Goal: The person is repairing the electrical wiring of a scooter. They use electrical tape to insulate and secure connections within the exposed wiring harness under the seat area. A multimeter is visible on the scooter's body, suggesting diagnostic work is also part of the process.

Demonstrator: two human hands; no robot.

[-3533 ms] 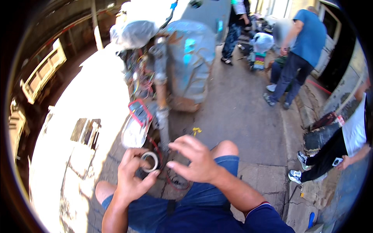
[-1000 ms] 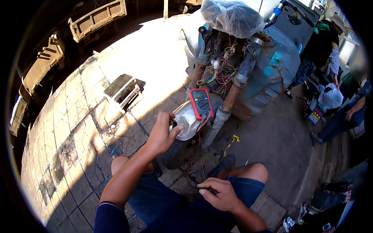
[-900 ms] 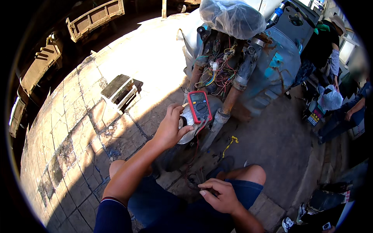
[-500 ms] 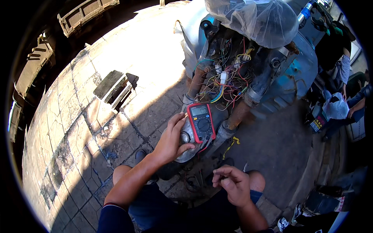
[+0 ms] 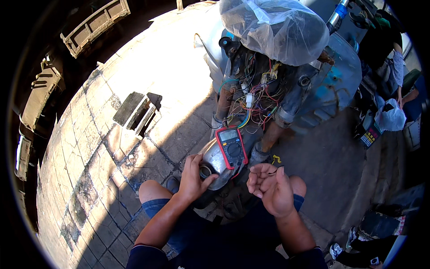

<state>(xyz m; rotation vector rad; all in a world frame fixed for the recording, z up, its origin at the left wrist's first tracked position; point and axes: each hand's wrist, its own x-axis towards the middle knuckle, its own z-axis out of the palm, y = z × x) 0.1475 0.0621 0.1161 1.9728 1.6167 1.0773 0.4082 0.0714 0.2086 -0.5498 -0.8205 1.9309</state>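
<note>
A red-framed multimeter (image 5: 232,150) with a dial and a lit display lies on a grey metal part of a stripped vehicle front. My left hand (image 5: 192,178) is left of it, thumb and fingers apart around a dark ring (image 5: 205,170); whether they touch the ring I cannot tell. My right hand (image 5: 273,190) is raised to the right of the meter, palm turned up and fingers curled. Between its thumb and fingertips shows a thin dark piece, too small to name. Beyond the meter, a tangle of coloured wires (image 5: 262,96) with a white connector (image 5: 249,100) hangs between rusty fork tubes.
A clear plastic bag (image 5: 277,36) covers the unit above the wires. A small wooden stool (image 5: 136,114) stands on the sunlit paving at left. At right, another person's hand (image 5: 400,102) is beside a pale plastic bag (image 5: 390,117). A yellow strip (image 5: 276,158) lies near the fork.
My left hand has drawn back from the multimeter's edge, toward me. My right hand has risen closer to the meter and turned palm up. The view has shifted slightly.
</note>
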